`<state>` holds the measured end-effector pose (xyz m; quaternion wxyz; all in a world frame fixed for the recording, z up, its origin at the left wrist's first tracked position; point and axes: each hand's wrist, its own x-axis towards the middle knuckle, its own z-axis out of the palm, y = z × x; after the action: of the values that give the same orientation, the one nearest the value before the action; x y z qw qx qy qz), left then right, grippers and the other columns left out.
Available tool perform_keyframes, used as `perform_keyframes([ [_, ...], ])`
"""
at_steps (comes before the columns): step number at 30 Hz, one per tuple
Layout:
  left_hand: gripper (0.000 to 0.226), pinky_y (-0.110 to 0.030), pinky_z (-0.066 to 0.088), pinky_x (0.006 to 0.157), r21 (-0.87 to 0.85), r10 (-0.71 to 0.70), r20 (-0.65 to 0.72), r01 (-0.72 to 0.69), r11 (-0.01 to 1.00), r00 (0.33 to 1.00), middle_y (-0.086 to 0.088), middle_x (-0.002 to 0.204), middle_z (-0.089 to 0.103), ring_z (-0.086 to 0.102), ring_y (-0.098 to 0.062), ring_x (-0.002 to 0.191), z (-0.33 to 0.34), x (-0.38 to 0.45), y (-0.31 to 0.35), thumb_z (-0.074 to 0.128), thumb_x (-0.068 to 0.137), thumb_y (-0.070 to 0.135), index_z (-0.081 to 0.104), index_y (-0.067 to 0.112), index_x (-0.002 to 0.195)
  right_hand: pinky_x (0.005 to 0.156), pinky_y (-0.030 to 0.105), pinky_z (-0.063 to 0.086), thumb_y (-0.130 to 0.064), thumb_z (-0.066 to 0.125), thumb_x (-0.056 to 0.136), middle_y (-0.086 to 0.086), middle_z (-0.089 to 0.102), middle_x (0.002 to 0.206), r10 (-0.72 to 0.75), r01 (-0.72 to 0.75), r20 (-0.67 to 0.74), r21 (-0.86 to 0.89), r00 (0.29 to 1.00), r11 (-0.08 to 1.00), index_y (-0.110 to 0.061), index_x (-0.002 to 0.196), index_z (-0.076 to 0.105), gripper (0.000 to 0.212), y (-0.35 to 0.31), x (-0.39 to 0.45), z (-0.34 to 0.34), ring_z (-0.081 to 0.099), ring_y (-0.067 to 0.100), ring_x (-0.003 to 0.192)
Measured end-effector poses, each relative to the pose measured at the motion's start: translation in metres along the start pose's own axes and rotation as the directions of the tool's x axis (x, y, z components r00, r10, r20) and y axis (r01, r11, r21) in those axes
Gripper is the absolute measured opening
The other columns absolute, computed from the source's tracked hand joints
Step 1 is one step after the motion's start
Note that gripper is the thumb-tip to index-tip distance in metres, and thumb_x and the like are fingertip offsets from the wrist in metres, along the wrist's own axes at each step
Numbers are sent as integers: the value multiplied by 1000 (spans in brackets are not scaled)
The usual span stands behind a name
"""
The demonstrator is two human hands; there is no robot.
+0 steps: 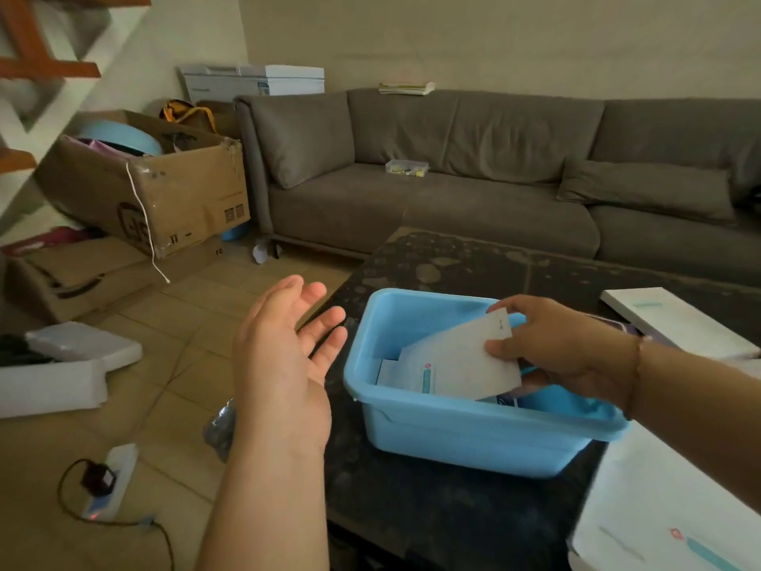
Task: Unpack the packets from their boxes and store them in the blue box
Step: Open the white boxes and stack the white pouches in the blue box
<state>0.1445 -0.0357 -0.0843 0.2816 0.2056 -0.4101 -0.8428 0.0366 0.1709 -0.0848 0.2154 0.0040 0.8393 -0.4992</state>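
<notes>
A white packet (pixel 465 356) is pinched by the right hand (pixel 556 348) over the blue box (pixel 473 430), which sits on the dark bench (pixel 453 513). The left hand (pixel 284 348) is held empty beside the box, fingers spread. More packets (pixel 389 372) are seen inside.

This is a home, a lived-in sitting room. A long grey sofa (pixel 432 191) with loose cushions runs along a plain cream wall, and a dark speckled tabletop (pixel 473 265) stands just in front of it. The floor (pixel 185 323) is tan tile. At the left, worn cardboard boxes (pixel 140 187) sit stacked and full of household odds and ends beside an orange-railed staircase (pixel 29 55). A white chest freezer (pixel 251 82) stands behind the sofa's end, and a power strip (pixel 111 484) lies on the floor.
</notes>
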Motion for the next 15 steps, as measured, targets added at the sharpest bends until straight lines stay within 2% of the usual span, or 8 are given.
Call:
perform_keyframes([
  [4,12,-30,53,66,-10,-3,9,3,1000,1000,4,90,75,70,-17,79,1,-2,-1,57,96,23,65,22,104,48,38,59,3,61,91,15,63,93,48,-48,33,-9,998,999,-15,112,54,28,8,12,15,65,25,72],
  [7,13,-30,53,67,-16,4,17,-3,1000,1000,3,90,75,70,-17,77,0,-2,0,56,96,23,65,22,105,54,36,57,2,66,88,15,65,89,78,-74,30,-100,997,992,-11,107,55,26,15,21,21,64,24,66],
  [8,13,-30,53,67,-16,6,18,-5,1000,1000,3,91,74,69,-17,77,0,-2,0,56,96,23,65,22,105,58,37,58,2,68,86,16,66,92,103,-97,40,-123,994,988,-9,109,55,29,17,24,21,66,26,71],
  [11,13,-30,53,66,-14,3,19,-3,1000,1000,4,89,74,69,-17,77,1,-2,0,57,96,24,66,22,105,83,48,59,-6,77,81,17,67,110,198,-180,84,-190,977,965,-7,119,55,44,18,27,21,68,34,98],
  [12,12,-30,53,66,-13,3,18,-3,1000,1000,4,89,74,69,-17,77,2,-2,-1,58,95,24,65,22,104,87,46,58,-12,78,80,15,66,113,206,-178,92,-247,974,953,-8,123,54,50,18,27,22,66,32,102],
  [15,12,-30,53,66,-9,6,19,-6,1000,1000,4,90,74,69,-16,77,2,-2,-1,58,95,25,65,22,104,80,34,56,-32,78,82,7,60,112,197,-139,82,-451,977,882,-13,137,39,70,17,21,22,63,22,97],
])
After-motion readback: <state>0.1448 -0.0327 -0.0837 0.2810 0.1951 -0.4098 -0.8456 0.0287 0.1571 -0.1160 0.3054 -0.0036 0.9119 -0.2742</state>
